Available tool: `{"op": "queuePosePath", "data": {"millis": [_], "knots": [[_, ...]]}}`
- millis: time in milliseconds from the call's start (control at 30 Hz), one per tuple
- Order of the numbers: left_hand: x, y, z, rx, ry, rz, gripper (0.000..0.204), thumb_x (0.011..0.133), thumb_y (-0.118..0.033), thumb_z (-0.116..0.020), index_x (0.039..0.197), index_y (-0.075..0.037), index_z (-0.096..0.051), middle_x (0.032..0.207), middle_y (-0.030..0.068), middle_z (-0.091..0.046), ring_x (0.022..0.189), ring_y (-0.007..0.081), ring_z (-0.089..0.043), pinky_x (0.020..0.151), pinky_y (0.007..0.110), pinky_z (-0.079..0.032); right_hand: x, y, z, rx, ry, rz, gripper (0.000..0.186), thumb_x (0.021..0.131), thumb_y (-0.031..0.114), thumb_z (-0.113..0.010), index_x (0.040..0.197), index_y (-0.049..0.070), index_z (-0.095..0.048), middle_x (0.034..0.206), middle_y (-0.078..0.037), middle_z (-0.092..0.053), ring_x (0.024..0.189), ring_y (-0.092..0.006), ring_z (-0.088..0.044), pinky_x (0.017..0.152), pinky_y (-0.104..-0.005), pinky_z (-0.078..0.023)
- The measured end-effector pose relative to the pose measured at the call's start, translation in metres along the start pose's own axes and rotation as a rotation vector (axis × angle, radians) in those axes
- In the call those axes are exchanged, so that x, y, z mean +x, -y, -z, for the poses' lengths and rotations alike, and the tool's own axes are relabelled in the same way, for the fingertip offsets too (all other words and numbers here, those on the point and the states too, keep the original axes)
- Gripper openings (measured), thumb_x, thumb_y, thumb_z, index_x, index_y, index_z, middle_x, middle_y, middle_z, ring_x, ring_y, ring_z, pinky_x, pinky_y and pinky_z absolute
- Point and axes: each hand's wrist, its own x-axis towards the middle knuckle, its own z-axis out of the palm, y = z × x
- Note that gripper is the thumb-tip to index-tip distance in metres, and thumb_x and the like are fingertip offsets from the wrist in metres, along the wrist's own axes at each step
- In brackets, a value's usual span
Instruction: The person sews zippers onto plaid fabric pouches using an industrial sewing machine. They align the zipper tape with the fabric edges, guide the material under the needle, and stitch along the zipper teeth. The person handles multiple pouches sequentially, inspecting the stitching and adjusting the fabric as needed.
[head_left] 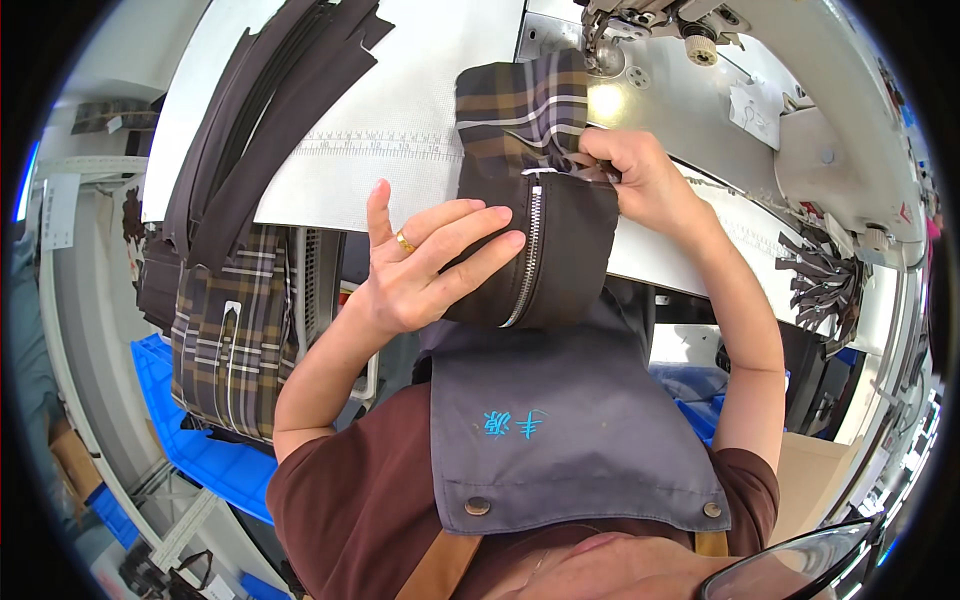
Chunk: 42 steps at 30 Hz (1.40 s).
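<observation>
A fabric piece (580, 230) of brown, black and white plaid cloth joined to a dark brown panel lies over the front edge of the white worktable (420, 60), between both hands. Its plaid end reaches up beside the needle area of the off-white sewing machine (850, 120), and a silver metal-toothed zipper (536, 235) runs down the brown panel.

The left hand (420, 265) is open, fingers spread, lying across the brown panel with fingertips just beside the zipper. The right hand (640, 180) is closed, pinching the piece's right edge near the seam where plaid meets brown.

At the left, a bright blue plastic crate (225, 480) stands below table height. A stack of plaid panels (205, 345), the top one with a white-edged narrow slot, hangs over its opening; whether the stack rests inside cannot be told, and the crate's inside is mostly hidden. Long dark brown strips (260, 120) lie on the table above. At the right, a bundle of short dark strips (830, 285) droops over the table edge.
</observation>
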Motion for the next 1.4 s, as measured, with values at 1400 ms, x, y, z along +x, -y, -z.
{"op": "queuePosePath", "data": {"millis": [1400], "knots": [[-0.01,-0.033,0.003,-0.649,0.172,0.839,0.046,0.095,-0.037,-0.052,0.132,-0.011,-0.045,0.127,0.0055,-0.056,0.111,0.0168,-0.057,0.091,0.034,-0.05,-0.023,0.072,0.045,-0.348,-0.529,0.283,0.049,0.07,0.005,-0.074,0.118,0.01,-0.062,0.127,-0.007,-0.058,0.127,-0.0277,-0.047,0.107,-0.0397,-0.034]]}}
